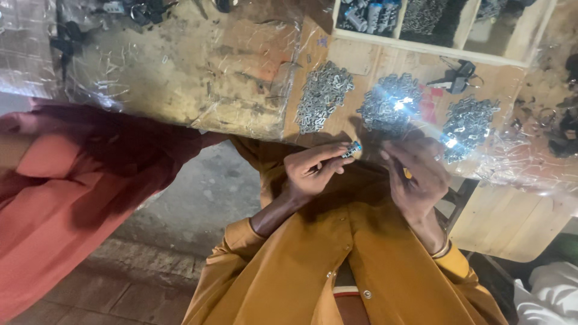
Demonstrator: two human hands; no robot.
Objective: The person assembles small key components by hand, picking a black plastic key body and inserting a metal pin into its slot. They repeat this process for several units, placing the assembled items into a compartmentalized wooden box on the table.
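Observation:
My left hand (313, 171) pinches a small metal piece with a blue end (351, 150) between thumb and fingertips, just in front of the table's near edge. My right hand (415, 174) is curled beside it and grips a thin tool with a yellow part (407, 173); most of that tool is hidden by the fingers. Three heaps of small silver metal parts lie on the table right above the hands: a left heap (322, 96), a middle heap (390, 108) under bright glare, and a right heap (466, 123).
A wooden table (198, 72) covered in clear plastic runs across the top. A wooden compartment tray (421, 45) holds more metal parts at the back. Dark keys (454, 77) lie near it. A person in a reddish garment (66, 192) stands at left.

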